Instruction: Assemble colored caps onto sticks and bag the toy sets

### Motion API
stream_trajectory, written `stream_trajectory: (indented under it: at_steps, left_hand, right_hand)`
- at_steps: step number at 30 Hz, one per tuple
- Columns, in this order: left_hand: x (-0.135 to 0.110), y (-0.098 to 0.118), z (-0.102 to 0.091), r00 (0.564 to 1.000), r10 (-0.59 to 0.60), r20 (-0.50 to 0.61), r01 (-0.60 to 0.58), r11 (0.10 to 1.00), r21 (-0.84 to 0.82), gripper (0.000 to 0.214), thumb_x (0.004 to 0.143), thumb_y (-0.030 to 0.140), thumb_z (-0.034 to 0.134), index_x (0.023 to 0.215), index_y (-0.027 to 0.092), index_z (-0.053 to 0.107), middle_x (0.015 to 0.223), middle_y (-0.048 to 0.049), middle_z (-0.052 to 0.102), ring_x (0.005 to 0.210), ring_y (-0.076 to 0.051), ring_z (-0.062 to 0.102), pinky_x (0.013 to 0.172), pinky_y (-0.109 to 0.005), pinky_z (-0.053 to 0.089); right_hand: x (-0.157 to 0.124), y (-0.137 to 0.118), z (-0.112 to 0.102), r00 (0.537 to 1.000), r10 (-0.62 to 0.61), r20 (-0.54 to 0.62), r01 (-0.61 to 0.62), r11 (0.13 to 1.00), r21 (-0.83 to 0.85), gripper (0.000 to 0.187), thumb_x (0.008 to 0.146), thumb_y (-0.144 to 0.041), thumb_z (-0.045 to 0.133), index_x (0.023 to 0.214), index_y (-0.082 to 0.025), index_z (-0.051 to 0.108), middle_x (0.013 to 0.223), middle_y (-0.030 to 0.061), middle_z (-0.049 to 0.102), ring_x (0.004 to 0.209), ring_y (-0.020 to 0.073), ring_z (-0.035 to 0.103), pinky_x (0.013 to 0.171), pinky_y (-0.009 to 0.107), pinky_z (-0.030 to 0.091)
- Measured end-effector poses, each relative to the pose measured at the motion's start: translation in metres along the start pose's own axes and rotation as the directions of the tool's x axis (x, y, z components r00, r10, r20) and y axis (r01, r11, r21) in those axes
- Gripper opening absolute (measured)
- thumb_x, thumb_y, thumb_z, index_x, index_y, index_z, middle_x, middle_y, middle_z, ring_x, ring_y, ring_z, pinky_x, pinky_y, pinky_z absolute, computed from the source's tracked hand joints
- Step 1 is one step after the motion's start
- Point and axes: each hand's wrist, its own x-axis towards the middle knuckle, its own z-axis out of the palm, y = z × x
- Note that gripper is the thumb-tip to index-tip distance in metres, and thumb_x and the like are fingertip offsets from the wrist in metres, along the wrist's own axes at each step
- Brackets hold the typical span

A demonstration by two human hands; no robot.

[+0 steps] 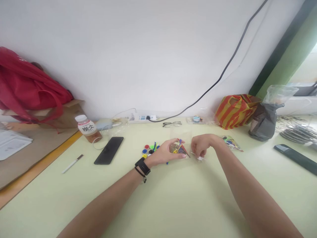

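My left hand [164, 153] is curled round a small clear plastic bag [182, 150] with colourful pieces inside, among them blue, yellow and red ones. To its right, my right hand [201, 144] is closed with the fingers pointing down. A small white piece [200, 158] shows just below those fingertips, close to the tabletop; whether they grip it is hard to make out. Beside my left hand lies a loose group of round coloured pieces [144, 151] in red, blue, green, yellow and black, partly covered by the hand.
Another bag of coloured pieces [230, 142] lies beyond my right wrist. At left are a black phone [109, 150], a drink bottle [87, 129] and a white stick with a dark end [72, 164]. Glasses [172, 124] and a power strip [141, 119] sit along the wall.
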Motion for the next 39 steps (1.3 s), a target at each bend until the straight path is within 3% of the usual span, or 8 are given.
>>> stream_trajectory:
  at_steps: [5,10,14,18,26,30,35,39]
  left_hand:
    - [-0.001,-0.002,0.003,0.998,0.017,0.068,-0.017,1.000,-0.003,0.049,0.077,0.044,0.086,0.116,0.020,0.069,0.110,-0.0099,0.075,0.098,-0.023,0.070,0.085,-0.033,0.050]
    - [0.000,-0.003,0.010,0.997,0.074,0.024,-0.074,0.997,0.012,0.034,0.083,0.047,0.080,0.100,0.018,0.072,0.104,-0.0085,0.075,0.099,-0.023,0.069,0.088,-0.033,0.050]
    - [0.003,-0.007,0.011,0.999,0.024,-0.037,-0.029,0.990,-0.139,0.052,0.079,0.047,0.084,0.119,0.020,0.065,0.106,-0.0100,0.075,0.097,-0.023,0.072,0.089,-0.037,0.052]
    - [0.005,-0.013,0.011,0.999,0.016,-0.041,-0.022,0.989,-0.145,0.045,0.079,0.045,0.084,0.110,0.018,0.066,0.108,-0.0117,0.073,0.102,-0.026,0.072,0.090,-0.037,0.053]
    - [0.009,-0.018,0.015,0.987,0.090,-0.136,-0.104,0.990,-0.099,0.034,0.086,0.038,0.078,0.110,0.018,0.065,0.100,-0.0083,0.071,0.097,-0.024,0.070,0.090,-0.038,0.052]
    - [0.010,-0.015,0.017,0.964,0.121,-0.238,-0.140,0.988,-0.064,0.031,0.087,0.036,0.077,0.109,0.018,0.065,0.101,-0.0085,0.071,0.097,-0.024,0.068,0.088,-0.038,0.052]
    - [0.009,-0.005,0.017,0.916,0.202,-0.347,-0.215,0.977,0.001,0.023,0.088,0.038,0.076,0.094,0.019,0.065,0.095,-0.0056,0.068,0.086,-0.019,0.064,0.081,-0.034,0.050]
    - [0.008,-0.003,0.017,0.897,0.193,-0.397,-0.180,0.981,0.069,0.027,0.087,0.039,0.077,0.104,0.020,0.067,0.089,-0.0035,0.067,0.079,-0.018,0.061,0.072,-0.031,0.047]
  right_hand:
    - [-0.026,0.011,-0.022,0.954,-0.138,-0.268,0.153,0.988,0.034,0.010,0.068,-0.026,0.075,0.075,-0.021,0.072,0.073,0.0039,0.074,0.075,0.0219,0.073,0.070,0.032,0.059]
    - [-0.059,0.013,-0.039,0.659,-0.231,-0.716,0.433,0.895,0.110,0.029,0.077,-0.029,0.077,0.104,-0.022,0.072,0.084,0.0044,0.076,0.075,0.0229,0.074,0.073,0.039,0.061]
    - [-0.089,-0.012,-0.034,0.429,-0.200,-0.881,0.572,0.815,0.094,0.022,0.080,-0.041,0.082,0.091,-0.023,0.074,0.081,0.0073,0.077,0.080,0.0273,0.075,0.077,0.045,0.061]
    - [-0.113,-0.045,-0.019,0.287,-0.220,-0.932,0.647,0.763,0.020,0.018,0.085,-0.041,0.079,0.088,-0.024,0.075,0.082,0.0070,0.078,0.077,0.0277,0.075,0.074,0.044,0.061]
    - [-0.101,-0.078,0.003,0.442,-0.349,-0.826,0.476,0.872,-0.113,0.009,0.086,-0.029,0.074,0.083,-0.020,0.076,0.069,0.0033,0.073,0.069,0.0225,0.075,0.055,0.028,0.051]
    - [-0.086,-0.091,0.013,0.466,-0.324,-0.824,0.459,0.884,-0.088,0.006,0.083,-0.024,0.073,0.081,-0.018,0.074,0.072,0.0032,0.073,0.054,0.0163,0.069,0.044,0.024,0.043]
    - [-0.076,-0.098,0.019,0.578,-0.267,-0.771,0.408,0.913,-0.010,0.007,0.082,-0.020,0.069,0.078,-0.018,0.074,0.076,0.0035,0.076,0.046,0.0124,0.060,0.043,0.026,0.041]
    - [-0.068,-0.095,0.021,0.507,-0.299,-0.808,0.307,0.939,-0.155,0.009,0.078,-0.014,0.067,0.078,-0.020,0.074,0.082,0.0025,0.077,0.060,0.0148,0.062,0.054,0.028,0.044]
